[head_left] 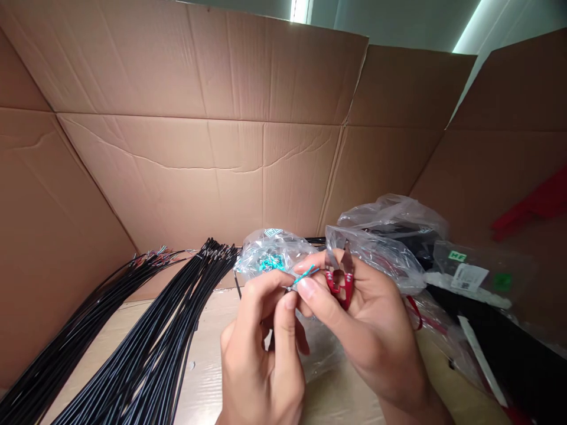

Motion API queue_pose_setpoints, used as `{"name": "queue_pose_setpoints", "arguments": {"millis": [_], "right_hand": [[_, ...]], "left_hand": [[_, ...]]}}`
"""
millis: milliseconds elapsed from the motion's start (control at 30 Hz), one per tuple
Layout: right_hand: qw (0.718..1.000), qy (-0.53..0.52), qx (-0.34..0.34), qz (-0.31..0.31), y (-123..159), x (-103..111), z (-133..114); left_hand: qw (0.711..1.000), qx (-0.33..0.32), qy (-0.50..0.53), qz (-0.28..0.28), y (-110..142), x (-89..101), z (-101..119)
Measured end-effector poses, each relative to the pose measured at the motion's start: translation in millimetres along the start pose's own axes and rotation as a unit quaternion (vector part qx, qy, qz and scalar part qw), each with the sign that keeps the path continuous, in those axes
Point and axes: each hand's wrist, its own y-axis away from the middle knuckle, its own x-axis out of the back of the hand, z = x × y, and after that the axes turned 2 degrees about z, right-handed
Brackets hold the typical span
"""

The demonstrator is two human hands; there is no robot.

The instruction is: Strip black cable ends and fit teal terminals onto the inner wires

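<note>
My left hand [266, 348] is closed in a pinch on the stripped end of a cable, most of which my fingers hide. A thin teal strip, like a wire or sleeve [305, 275], sticks out at that end. My right hand [367, 319] pinches the teal strip between thumb and forefinger, its tips close to my left fingertips. Tucked in the same right hand is a pair of red-handled snips [340, 280], blades pointing up. Just behind my hands lies a clear plastic bag [252, 251] with small teal pieces [271, 261] inside.
Bundles of black cables [150, 336] fan across the left of the table [206, 354], their stripped ends at the back. More plastic bags [385, 248] lie at right, beside black material [522, 354]. Cardboard walls [199, 141] enclose the back and sides.
</note>
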Motion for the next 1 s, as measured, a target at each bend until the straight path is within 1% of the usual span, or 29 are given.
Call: {"name": "queue_pose_setpoints", "arguments": {"millis": [33, 100, 200, 267, 333, 433, 500, 600, 700, 733, 800, 867, 900, 1000], "right_hand": [[1.000, 0.001, 0.002, -0.017, -0.3, 1.5, 0.6], [0.999, 0.013, 0.013, -0.033, -1.4, 5.2, 1.7], [0.999, 0.022, 0.036, -0.027, -4.8, 11.4, 3.5], [0.999, 0.007, 0.040, -0.022, -7.2, 14.6, 4.7], [0.999, -0.001, 0.035, -0.015, -9.0, 15.7, 5.7], [0.999, 0.027, 0.023, 0.020, -10.3, 13.0, 6.8], [0.999, 0.031, 0.004, 0.028, -11.5, 10.0, 8.2], [1.000, 0.003, -0.018, 0.018, -13.7, 9.2, 11.2], [0.998, -0.007, 0.000, 0.062, -12.5, 16.0, 9.8], [0.998, -0.002, 0.013, 0.068, -10.9, 19.1, 7.4], [0.997, 0.026, 0.039, 0.053, -6.5, 24.5, 0.3], [0.996, 0.072, 0.055, 0.026, -2.3, 27.1, -7.6], [0.994, 0.094, 0.058, 0.020, -0.8, 27.2, -11.0], [0.992, 0.114, 0.060, 0.012, 0.6, 25.0, -16.8]], "left_hand": [[0.997, 0.054, 0.050, -0.018, -2.1, -0.1, 4.8], [0.978, 0.144, 0.135, -0.061, -5.6, 1.1, 11.2], [0.936, 0.217, 0.232, -0.152, -8.4, 6.0, 11.7], [0.913, 0.235, 0.273, -0.195, -8.7, 9.4, 9.0], [0.902, 0.239, 0.290, -0.214, -8.5, 11.5, 7.1], [0.897, 0.242, 0.291, -0.227, -7.8, 11.4, 7.4], [0.901, 0.239, 0.275, -0.235, -7.5, 9.9, 8.3], [0.921, 0.197, 0.233, -0.240, -6.3, 7.2, 7.2], [0.958, 0.134, 0.146, -0.206, -4.6, 6.5, 3.1], [0.970, 0.105, 0.103, -0.191, -4.1, 7.0, 1.8], [0.985, 0.027, 0.016, -0.169, -3.8, 8.8, -0.4], [0.985, -0.054, -0.046, -0.156, -4.3, 10.4, -2.0], [0.982, -0.085, -0.067, -0.153, -4.6, 10.8, -2.7], [0.974, -0.135, -0.117, -0.139, -4.3, 10.5, -5.1]]}}
